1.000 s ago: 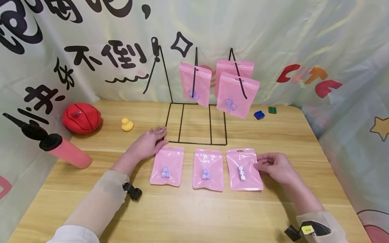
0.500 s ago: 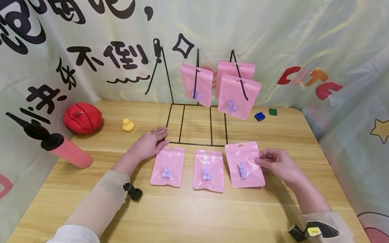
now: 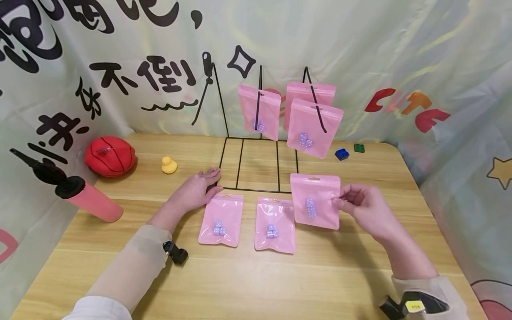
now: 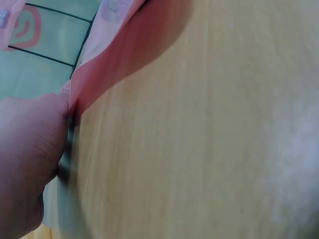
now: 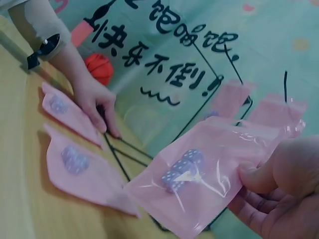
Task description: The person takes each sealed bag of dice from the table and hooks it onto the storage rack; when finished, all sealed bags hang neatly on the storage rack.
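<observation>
My right hand (image 3: 366, 209) pinches the right edge of a pink zip bag (image 3: 326, 189) between thumb and fingers. The bag is raised above the table, tilted up, with purple dotted dice (image 5: 183, 172) stacked inside. At the front left corner of a black wire rack (image 3: 258, 190), my left hand (image 3: 197, 189) rests with fingers extended over the side bar. Beside its thumb lies a pink bag (image 3: 228, 206) with dice; another pink bag (image 3: 274, 213) lies to the right. From the rack's arms hang a single bag (image 3: 264, 104) and, further right, a front bag (image 3: 320, 120) overlapping a rear bag (image 3: 294, 91).
A yellow duck (image 3: 169, 166), a red ball (image 3: 110, 156) and a pink hand pump (image 3: 94, 202) stand on the left. Behind to the right lie a blue block (image 3: 342, 154) and a green block (image 3: 359, 148). A printed curtain (image 3: 160, 26) closes off the back.
My right hand has lifted the right-hand pink bag off the table and moved it up toward the rack, tilting it upright. The left hand has stayed at the rack's corner.
</observation>
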A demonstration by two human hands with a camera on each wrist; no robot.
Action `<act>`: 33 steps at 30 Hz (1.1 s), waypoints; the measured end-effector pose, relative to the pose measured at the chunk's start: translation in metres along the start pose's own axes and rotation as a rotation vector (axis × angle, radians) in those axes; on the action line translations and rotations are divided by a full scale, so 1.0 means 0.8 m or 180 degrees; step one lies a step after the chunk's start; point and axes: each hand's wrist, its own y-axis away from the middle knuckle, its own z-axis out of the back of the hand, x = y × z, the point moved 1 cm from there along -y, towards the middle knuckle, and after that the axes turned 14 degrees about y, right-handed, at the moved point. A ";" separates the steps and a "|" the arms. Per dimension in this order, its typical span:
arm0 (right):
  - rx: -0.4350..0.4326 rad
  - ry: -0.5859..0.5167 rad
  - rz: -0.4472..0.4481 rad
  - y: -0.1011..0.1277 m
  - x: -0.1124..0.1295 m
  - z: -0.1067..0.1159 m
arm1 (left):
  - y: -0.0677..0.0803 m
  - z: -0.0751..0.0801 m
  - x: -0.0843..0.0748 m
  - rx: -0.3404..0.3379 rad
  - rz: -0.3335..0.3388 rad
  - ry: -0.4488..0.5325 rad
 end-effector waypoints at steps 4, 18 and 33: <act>-0.0208 0.0029 0.0119 -0.009 0.019 0.000 | 0.001 0.000 -0.001 -0.0013 0.0004 0.0024; -0.0387 -0.0417 0.0475 -0.044 0.085 -0.022 | 0.000 -0.002 0.002 -0.0064 -0.0078 0.0024; -0.0378 -0.0815 0.0891 -0.090 0.136 -0.051 | 0.000 -0.001 0.001 -0.0056 -0.0014 0.0036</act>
